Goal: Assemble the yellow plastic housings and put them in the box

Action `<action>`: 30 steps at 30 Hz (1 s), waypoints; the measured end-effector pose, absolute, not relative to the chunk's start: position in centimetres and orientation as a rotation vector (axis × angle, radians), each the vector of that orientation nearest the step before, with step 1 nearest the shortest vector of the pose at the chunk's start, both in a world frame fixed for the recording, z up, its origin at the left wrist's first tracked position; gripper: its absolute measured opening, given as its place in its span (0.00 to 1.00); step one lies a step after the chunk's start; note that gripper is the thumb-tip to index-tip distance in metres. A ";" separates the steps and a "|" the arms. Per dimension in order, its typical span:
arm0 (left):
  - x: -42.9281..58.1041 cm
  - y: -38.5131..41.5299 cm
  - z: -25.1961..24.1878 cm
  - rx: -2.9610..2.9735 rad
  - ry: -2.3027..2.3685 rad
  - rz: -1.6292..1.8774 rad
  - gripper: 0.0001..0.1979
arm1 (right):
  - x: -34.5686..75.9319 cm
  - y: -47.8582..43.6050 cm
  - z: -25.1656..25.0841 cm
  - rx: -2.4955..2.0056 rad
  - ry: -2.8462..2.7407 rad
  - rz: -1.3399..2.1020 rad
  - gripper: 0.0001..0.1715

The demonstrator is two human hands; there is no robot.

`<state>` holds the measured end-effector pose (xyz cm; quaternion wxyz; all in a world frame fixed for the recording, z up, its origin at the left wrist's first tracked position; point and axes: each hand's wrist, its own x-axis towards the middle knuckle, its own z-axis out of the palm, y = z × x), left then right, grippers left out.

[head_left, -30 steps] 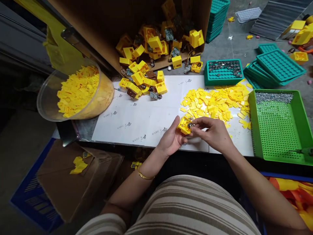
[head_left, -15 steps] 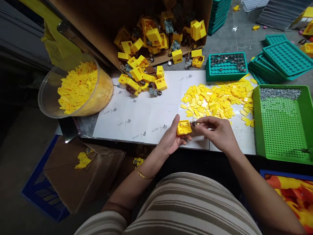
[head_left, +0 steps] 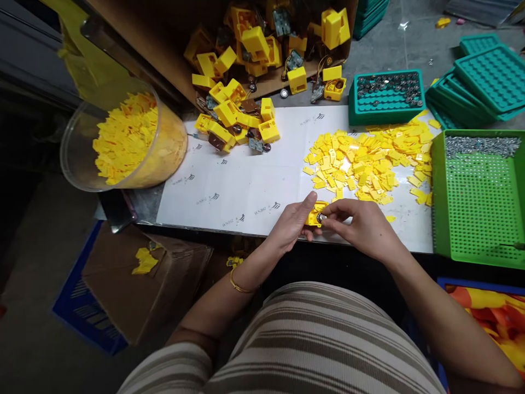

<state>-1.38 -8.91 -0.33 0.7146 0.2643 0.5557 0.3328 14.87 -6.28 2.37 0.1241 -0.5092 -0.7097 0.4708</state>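
Observation:
My left hand (head_left: 292, 223) is closed round a small yellow plastic housing (head_left: 313, 218), its open side facing up. With thumb and fingertips, my right hand (head_left: 361, 223) pinches a small round dark and silver part (head_left: 321, 218), possibly a button cell or a little speaker, at the right side of the housing. The fingers partly cover both pieces. Just beyond my hands lies a heap of flat yellow plastic covers (head_left: 361, 164) on the white board (head_left: 262, 180).
A green basket (head_left: 441, 202) with screws stands right. Behind the covers, a teal tray (head_left: 388, 115) holds button cells; more teal trays (head_left: 490, 82) are stacked beside it. Yellow housings (head_left: 229, 112) spill from a cardboard box (head_left: 159, 49). At left stands a clear tub (head_left: 170, 145) of yellow pieces.
My right hand has brought the round part from beside the yellow housing onto its right side. The housing has tilted in my left hand. The view has shifted slightly.

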 end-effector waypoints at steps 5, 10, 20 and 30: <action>-0.9 -8.8 0.1 0.681 1.250 0.723 0.30 | 14.7 -6.0 3.5 -1.556 -2.417 1.096 0.04; -1.8 -8.8 0.7 0.622 1.100 0.677 0.23 | 14.2 -6.1 4.2 -1.570 -2.708 0.746 0.06; -3.3 -8.6 0.3 0.639 0.985 0.589 0.25 | 16.4 -7.0 4.2 -1.151 -2.379 1.075 0.11; -2.9 -8.6 1.2 0.569 0.969 0.623 0.23 | 17.1 -8.2 -0.2 -1.181 -1.688 1.726 0.28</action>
